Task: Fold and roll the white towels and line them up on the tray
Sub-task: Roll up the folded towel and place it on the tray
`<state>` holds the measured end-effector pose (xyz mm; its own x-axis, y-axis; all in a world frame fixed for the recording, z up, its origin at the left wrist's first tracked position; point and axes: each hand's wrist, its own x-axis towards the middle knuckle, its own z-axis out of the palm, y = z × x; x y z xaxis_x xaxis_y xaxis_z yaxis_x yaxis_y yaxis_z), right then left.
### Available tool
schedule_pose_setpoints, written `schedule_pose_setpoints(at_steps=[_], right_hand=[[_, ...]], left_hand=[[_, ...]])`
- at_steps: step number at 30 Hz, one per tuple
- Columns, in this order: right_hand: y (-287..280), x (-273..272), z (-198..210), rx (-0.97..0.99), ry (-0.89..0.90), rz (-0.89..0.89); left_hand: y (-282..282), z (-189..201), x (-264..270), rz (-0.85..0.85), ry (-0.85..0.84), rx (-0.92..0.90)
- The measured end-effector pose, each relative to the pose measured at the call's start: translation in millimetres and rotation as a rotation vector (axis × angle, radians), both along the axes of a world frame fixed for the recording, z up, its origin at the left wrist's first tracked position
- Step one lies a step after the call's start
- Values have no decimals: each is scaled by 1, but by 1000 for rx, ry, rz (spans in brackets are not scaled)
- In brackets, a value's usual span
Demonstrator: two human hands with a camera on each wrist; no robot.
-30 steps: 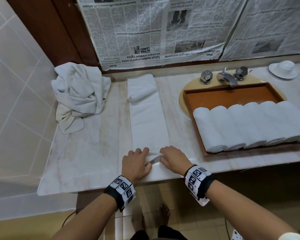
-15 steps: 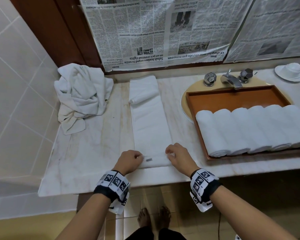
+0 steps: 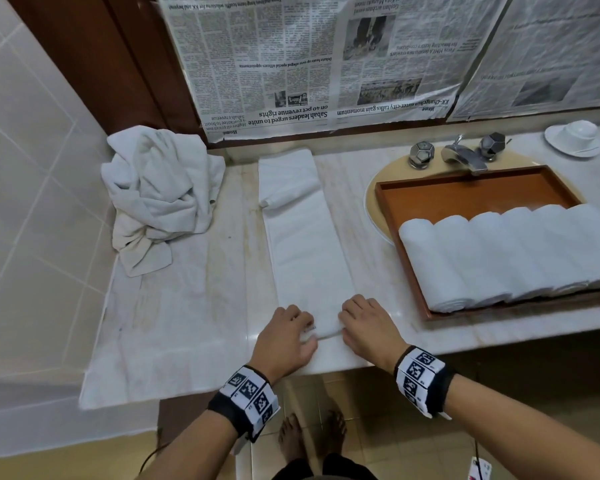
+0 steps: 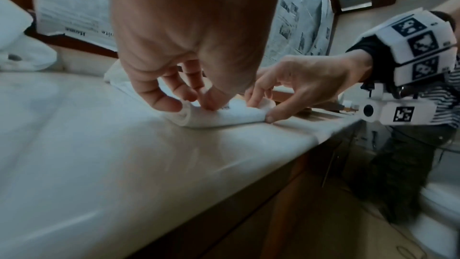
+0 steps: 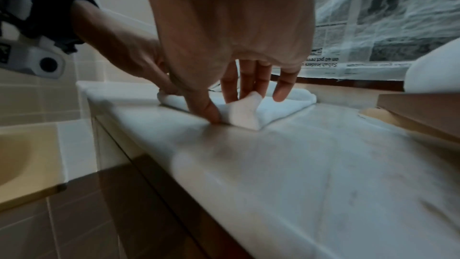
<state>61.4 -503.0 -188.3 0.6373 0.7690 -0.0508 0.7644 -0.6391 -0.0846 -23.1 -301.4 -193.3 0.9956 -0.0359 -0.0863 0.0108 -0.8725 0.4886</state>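
Note:
A long folded white towel [image 3: 305,244] lies lengthwise on the marble counter, its far end doubled over. Its near end is turned up into a small roll [image 4: 211,119]. My left hand [image 3: 293,329] pinches the roll's left end between thumb and fingers [image 4: 171,101]. My right hand [image 3: 359,317] grips the right end, fingers [image 5: 281,92] on top and thumb behind it on the counter. To the right, an orange-brown tray [image 3: 465,195] holds several rolled white towels [image 3: 499,251] in a row across its near half.
A crumpled pile of white towels [image 3: 160,188] sits at the counter's back left against the tiled wall. A chrome tap [image 3: 461,157] stands behind the tray, over a sink. A white cup on a saucer [image 3: 574,136] is far right. Newspaper [image 3: 326,64] covers the wall behind.
Both hands have moved a little away from the counter's front edge, turning the towel's flat near end over into a small roll.

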Motion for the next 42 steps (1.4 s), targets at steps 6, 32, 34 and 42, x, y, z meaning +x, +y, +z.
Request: schedule_pose_setpoints(at_steps=[6, 32, 34, 42], right_hand=[[-2, 18, 7, 272, 338, -234], [3, 41, 11, 155, 381, -120], [-1, 43, 14, 196, 487, -187], [-13, 43, 1, 415, 550, -269]], left_hand=[[3, 6, 11, 12, 19, 56], [13, 12, 16, 166, 36, 94], [19, 16, 18, 220, 106, -112], [23, 10, 10, 443, 140, -329]])
